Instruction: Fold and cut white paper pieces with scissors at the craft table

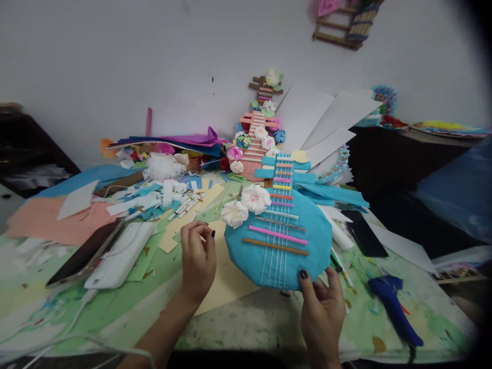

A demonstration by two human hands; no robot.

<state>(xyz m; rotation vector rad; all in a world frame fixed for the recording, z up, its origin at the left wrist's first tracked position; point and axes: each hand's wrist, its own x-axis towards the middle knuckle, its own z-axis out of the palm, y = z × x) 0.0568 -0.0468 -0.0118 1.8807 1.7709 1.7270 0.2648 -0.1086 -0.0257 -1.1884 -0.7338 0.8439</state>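
Note:
A blue paper guitar model lies on the table, with white strings, coloured sticks across its body and two white paper flowers at its upper left. My right hand grips the lower edge of the blue body, thumb on top. My left hand hovers just left of the body, fingers curled in a pinch; what it holds is too small to see. A second, pink guitar model with flowers leans against the wall behind.
A blue glue gun lies at the right front. A black phone lies right of the guitar. A tablet and a white box sit at the left. Paper scraps and coloured sheets crowd the back.

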